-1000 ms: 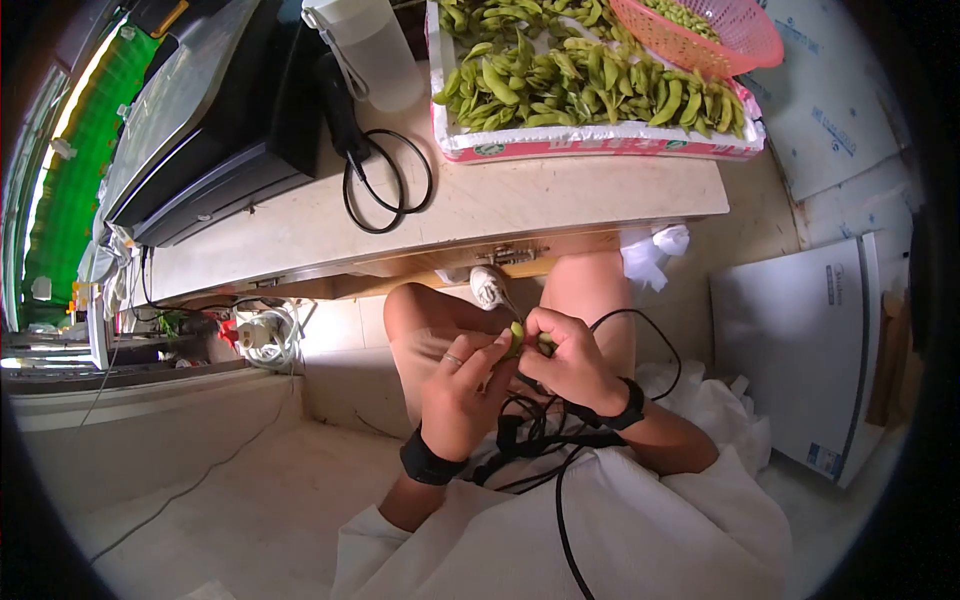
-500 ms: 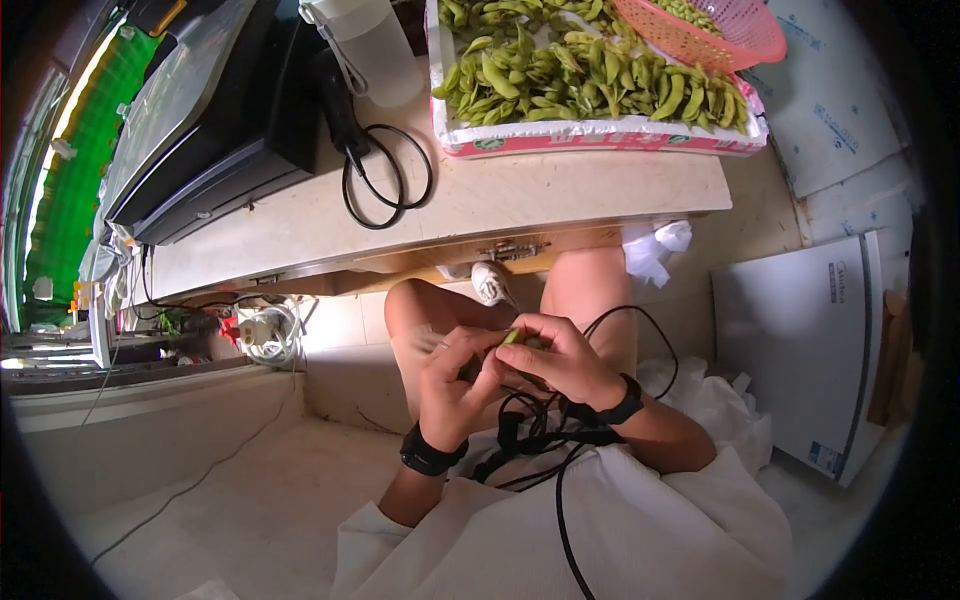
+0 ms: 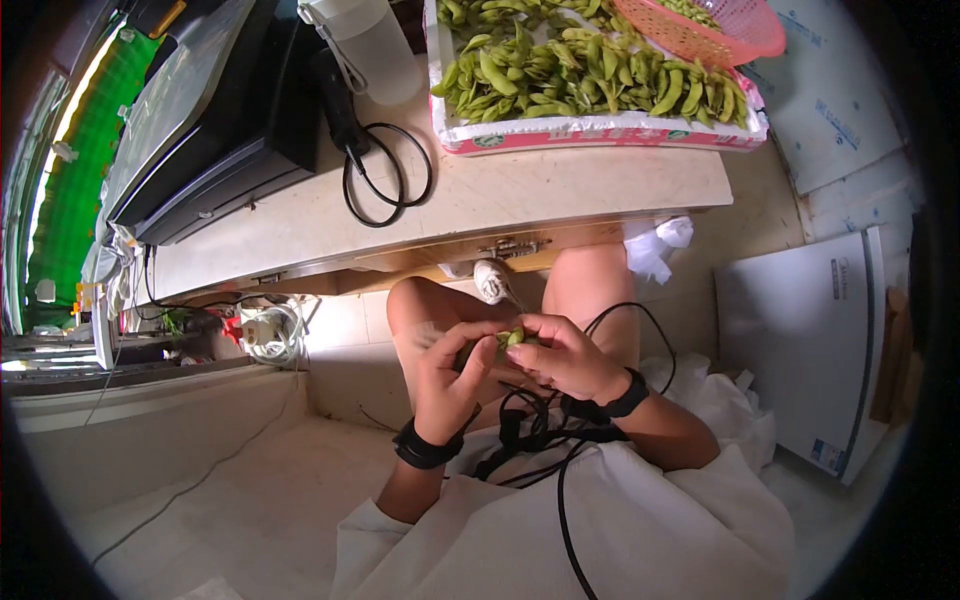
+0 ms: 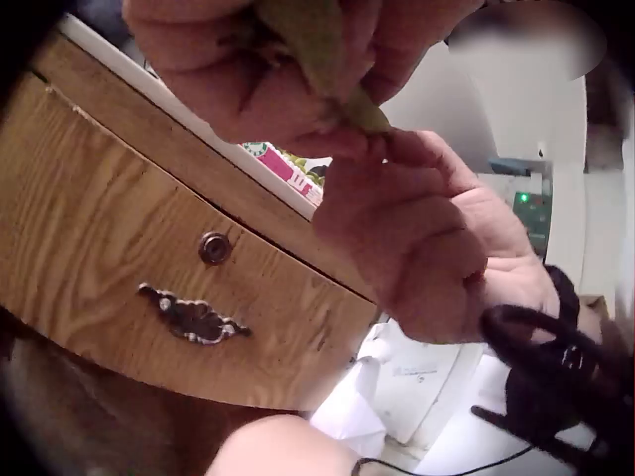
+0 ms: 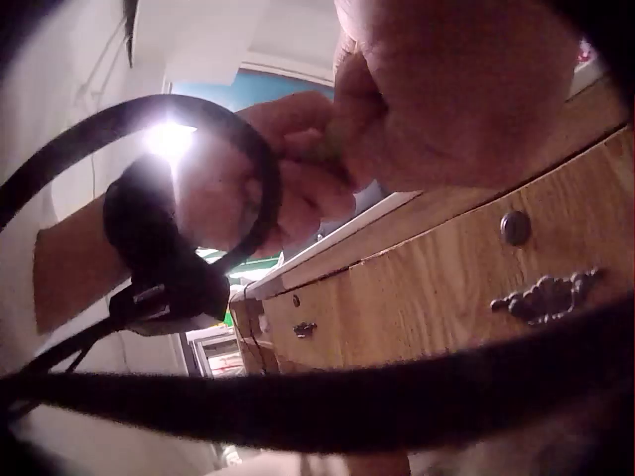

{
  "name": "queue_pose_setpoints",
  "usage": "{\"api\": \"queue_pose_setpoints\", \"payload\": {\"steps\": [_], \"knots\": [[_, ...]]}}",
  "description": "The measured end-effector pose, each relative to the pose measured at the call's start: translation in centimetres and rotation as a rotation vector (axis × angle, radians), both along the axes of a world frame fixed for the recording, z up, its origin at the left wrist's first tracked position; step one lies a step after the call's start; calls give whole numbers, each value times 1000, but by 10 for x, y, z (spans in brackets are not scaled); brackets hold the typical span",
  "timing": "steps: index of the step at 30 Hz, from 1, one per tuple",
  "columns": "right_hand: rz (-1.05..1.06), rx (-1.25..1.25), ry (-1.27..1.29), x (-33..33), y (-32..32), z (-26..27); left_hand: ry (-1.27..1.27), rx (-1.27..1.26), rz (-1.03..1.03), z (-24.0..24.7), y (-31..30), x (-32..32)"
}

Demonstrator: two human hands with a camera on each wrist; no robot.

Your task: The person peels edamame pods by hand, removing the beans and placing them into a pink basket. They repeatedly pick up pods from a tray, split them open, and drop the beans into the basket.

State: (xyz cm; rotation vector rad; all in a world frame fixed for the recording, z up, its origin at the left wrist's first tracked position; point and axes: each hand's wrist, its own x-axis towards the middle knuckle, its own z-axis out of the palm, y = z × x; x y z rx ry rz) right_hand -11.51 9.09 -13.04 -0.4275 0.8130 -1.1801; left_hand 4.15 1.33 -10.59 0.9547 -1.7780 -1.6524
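Both hands meet above the lap, around a green pod (image 3: 515, 337). The left hand (image 3: 450, 378) has its fingers curled at the pod's left side, and in the left wrist view green pod pieces (image 4: 313, 45) lie in its grip. From the right, the right hand (image 3: 573, 362) pinches the pod between thumb and fingers. In the left wrist view the right hand (image 4: 417, 233) touches the pod's lower end. The right wrist view shows only a blurred green bit (image 5: 327, 146) between the two hands; the fingers cover the rest.
On the table (image 3: 560, 190) stand a foam box (image 3: 600, 135) of green pods, a pink basket (image 3: 745, 45), a plastic bottle (image 3: 385, 60) and a black machine (image 3: 215, 130). Black cables (image 3: 530, 430) lie across the lap. A white cabinet (image 3: 790, 330) stands at the right.
The left hand's fingers have shifted and its thumb stands more upright. The right hand has turned slightly, and the pod has moved a little between the fingertips.
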Motion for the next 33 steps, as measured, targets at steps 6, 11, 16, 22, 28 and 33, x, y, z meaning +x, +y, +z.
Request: {"api": "queue_pose_setpoints", "payload": {"steps": [6,11,16,22,28,33], "knots": [[-31,-202,433,0,0,-3,55,193,18,0,5,9],[-177,-325,817,9,15,28,59,44,61,-2,15,16],[-172,-544,1067,18,31,34,46,173,52,-1,36,29],[-161,-497,992,16,62,28,197,266,28,2,67,31],[-97,-418,971,17,84,17,117,179,67,-7,91,26],[-216,-418,952,19,88,-6,-14,-46,-18,-19,91,22]]}}
